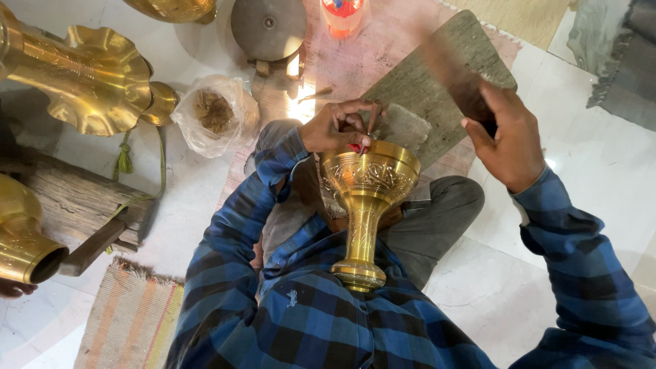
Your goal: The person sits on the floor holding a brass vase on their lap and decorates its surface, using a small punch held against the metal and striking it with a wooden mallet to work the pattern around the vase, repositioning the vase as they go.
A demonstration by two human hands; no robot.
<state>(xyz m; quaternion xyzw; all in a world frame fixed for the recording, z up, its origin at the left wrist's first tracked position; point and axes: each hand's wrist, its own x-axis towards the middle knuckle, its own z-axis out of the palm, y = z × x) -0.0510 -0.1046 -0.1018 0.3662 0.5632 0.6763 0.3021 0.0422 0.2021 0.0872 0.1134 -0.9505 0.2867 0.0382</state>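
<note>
1. Blue-and-black checked sleeves [301, 321] filled the bottom of the view, nearest the camera, running up toward both hands.
2. Between them lay a brass goblet [365, 205], its round foot at 6 o'clock against the shirt and its engraved bowl pointing to 12 o'clock, resting across the person's grey-trousered lap.
3. At 11 o'clock from the bowl, the left hand [335, 126] sat on the rim, fingers pinched narrowly around a thin chisel [371, 123] whose tip met the bowl's edge.
4. At 2 o'clock from the goblet, well apart from it, the right hand [509, 140] was raised, closed around the handle of a dark wooden mallet [454, 75], which was blurred.
5. Behind the hands, toward 12 o'clock, a grey stone slab [424, 85] lay on a pinkish mat.
6. At 10 o'clock from the goblet, a clear plastic bag [212, 116] of brown powder sat on the white marble floor [519, 294].
7. Farther out at 10 o'clock, a large brass vessel with a ruffled rim [96, 78] lay on its side.
8. At 9 o'clock, another brass pot [24, 239] showed its open mouth beside a worn wooden block [78, 201].
9. At 12 o'clock, a round grey metal disc [268, 27] stood near an orange-capped plastic bottle [343, 15].
10. At 7 o'clock, a striped woven mat [130, 321] lay on the floor.
</note>
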